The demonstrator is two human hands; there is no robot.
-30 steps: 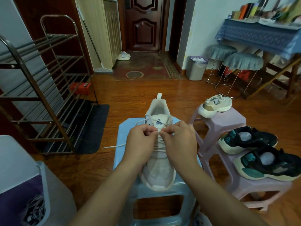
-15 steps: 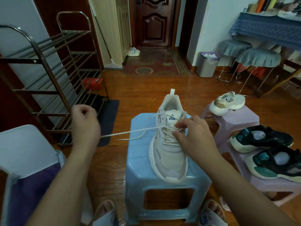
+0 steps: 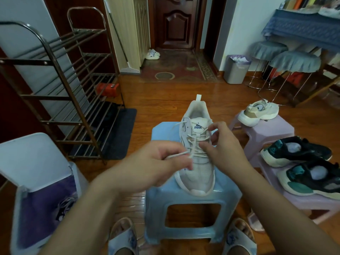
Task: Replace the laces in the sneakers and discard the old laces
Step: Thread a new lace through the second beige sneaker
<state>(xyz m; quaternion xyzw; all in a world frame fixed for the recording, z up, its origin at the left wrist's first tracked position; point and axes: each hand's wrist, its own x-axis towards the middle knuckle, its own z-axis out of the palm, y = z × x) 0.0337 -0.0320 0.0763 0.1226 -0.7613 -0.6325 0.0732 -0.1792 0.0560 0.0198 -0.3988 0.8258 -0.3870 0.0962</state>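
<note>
Head view: a white sneaker [image 3: 196, 155] stands on a blue stool [image 3: 193, 203], toe toward the person. Left hand [image 3: 152, 166], just left of the shoe, pinches a white lace [image 3: 177, 155] end in curled fingers. Right hand [image 3: 222, 150] sits over the eyelets, fingertips pinching lace near the tongue. Wood floor [image 3: 158, 100] surrounds; a shoe rack [image 3: 60, 89] stands left, purple stools [image 3: 266, 131] with more sneakers right, an open bin [image 3: 36, 190] at lower left.

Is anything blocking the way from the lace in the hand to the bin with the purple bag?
Nothing visible does. The left hand holds the lace, and the open bin stands to its left, with only floor between.
</note>
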